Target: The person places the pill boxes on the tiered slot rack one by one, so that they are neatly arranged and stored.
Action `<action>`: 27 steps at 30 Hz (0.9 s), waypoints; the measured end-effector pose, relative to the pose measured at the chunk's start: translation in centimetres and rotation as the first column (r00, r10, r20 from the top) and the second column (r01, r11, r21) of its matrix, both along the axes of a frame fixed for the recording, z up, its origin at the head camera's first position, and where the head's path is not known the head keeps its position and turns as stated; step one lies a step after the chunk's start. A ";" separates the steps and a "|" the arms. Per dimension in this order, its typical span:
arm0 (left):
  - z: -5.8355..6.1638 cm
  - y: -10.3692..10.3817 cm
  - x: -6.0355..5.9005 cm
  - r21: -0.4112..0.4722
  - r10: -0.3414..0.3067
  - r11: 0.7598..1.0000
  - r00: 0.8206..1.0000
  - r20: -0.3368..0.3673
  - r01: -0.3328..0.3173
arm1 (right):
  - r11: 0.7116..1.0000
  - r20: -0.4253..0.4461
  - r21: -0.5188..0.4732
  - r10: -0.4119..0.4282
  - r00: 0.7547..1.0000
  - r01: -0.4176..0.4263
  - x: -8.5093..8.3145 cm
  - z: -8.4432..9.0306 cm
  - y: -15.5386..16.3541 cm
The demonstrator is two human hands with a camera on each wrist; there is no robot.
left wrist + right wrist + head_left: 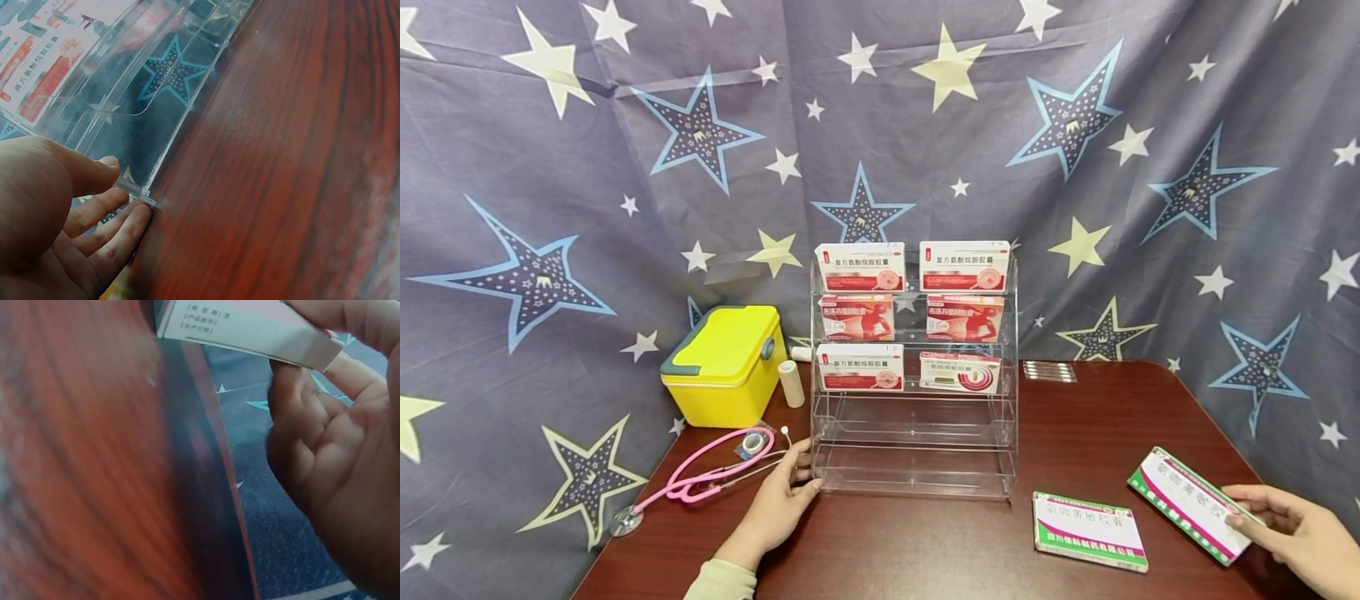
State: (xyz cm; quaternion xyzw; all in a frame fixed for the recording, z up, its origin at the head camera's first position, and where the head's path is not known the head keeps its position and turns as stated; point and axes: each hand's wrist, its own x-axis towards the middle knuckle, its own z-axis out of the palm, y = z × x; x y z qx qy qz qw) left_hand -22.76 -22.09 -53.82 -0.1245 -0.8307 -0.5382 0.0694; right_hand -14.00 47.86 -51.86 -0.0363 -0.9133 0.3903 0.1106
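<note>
A clear acrylic display rack (913, 454) stands on the table, with red-and-white medicine boxes (861, 367) on its three upper tiers. My left hand (777, 506) holds the rack's lower left corner, thumb in front and fingers along the side; the left wrist view shows the fingertips at that corner. At the right, my right hand (1296, 533) pinches one end of a green-and-white medicine box (1187, 504), which is tilted; its white end (244, 334) shows in the right wrist view. Another green-and-white medicine box (1090, 532) lies flat on the table, left of the held one.
A yellow lidded case (722, 367) stands at the back left, beside a white roll (791, 384). Near the left edge lies a pink stethoscope (700, 475) with a small packaged roll (753, 443). A clear pack of thin sticks (1049, 372) lies behind the rack's right side.
</note>
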 end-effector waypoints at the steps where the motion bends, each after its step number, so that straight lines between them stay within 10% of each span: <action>1: 0.0 0.0 0.0 -0.006 0.003 1.000 1.000 0.004 -0.003 | 1.000 0.006 0.010 -0.009 1.000 0.009 0.0 0.1 -0.1; 9: -0.2 -0.2 -0.1 -0.028 -0.006 1.000 1.000 -0.003 0.006 | 0.998 0.100 0.007 -0.055 0.993 0.055 -0.1 0.7 -0.5; 15: -0.2 -0.1 -0.2 -0.027 0.012 1.000 1.000 0.025 -0.012 | 0.997 -0.095 -0.053 -0.055 0.994 0.050 -0.3 2.0 -1.4; 27: -0.1 -0.1 -0.1 -0.026 0.021 0.999 0.999 0.035 -0.021 | 0.977 -0.429 0.122 0.210 0.878 -0.174 -4.0 12.9 -13.1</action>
